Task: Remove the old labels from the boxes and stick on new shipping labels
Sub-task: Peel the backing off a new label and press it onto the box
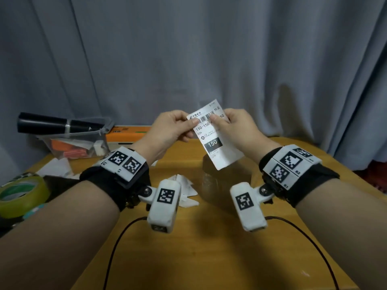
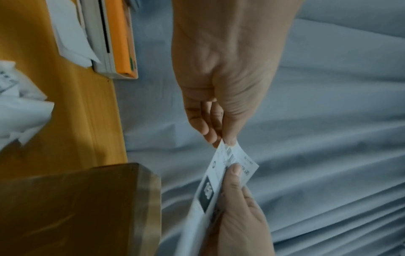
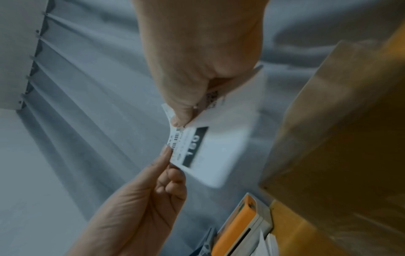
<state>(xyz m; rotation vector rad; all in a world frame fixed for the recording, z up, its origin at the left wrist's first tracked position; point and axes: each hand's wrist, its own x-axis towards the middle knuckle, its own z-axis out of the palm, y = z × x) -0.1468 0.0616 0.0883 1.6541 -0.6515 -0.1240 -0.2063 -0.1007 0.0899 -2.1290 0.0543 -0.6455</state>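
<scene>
Two hands are raised above the wooden table [image 1: 209, 237], and a white shipping label [image 1: 213, 137] is pinched between them: its top edge at ten o'clock by the left hand [image 1: 169, 130], at two o'clock by the right hand [image 1: 236, 127]. A brown box [image 1: 226, 178] is seen on the table below the label.

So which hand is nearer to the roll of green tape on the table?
Left. The left hand is raised over the table, on the same side as the green tape at the left edge. The right hand is farther right, across the label both pinch.
</scene>
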